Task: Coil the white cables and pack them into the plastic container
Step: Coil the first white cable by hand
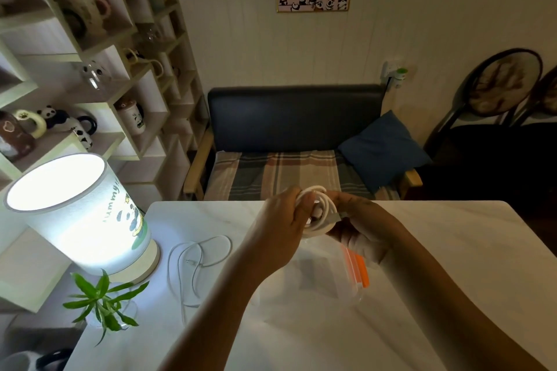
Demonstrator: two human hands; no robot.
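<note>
I see both hands raised above the white table (452, 250). The left hand (283, 220) and the right hand (358, 220) grip together one coiled white cable (321, 211), fingers curled around its loops. Under them lies the clear plastic container (325, 277) with orange clips. A second white cable (196, 262) lies loose on the table near the lit lamp (78, 214).

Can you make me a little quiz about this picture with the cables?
1. True or false: both hands hold the coiled white cable.
2. What lies loose on the table beside the lit lamp?
3. The plastic container is: A) under the hands, B) on the sofa.

Key: 1 true, left hand and right hand grip it. 2 another white cable. 3 A.
</note>
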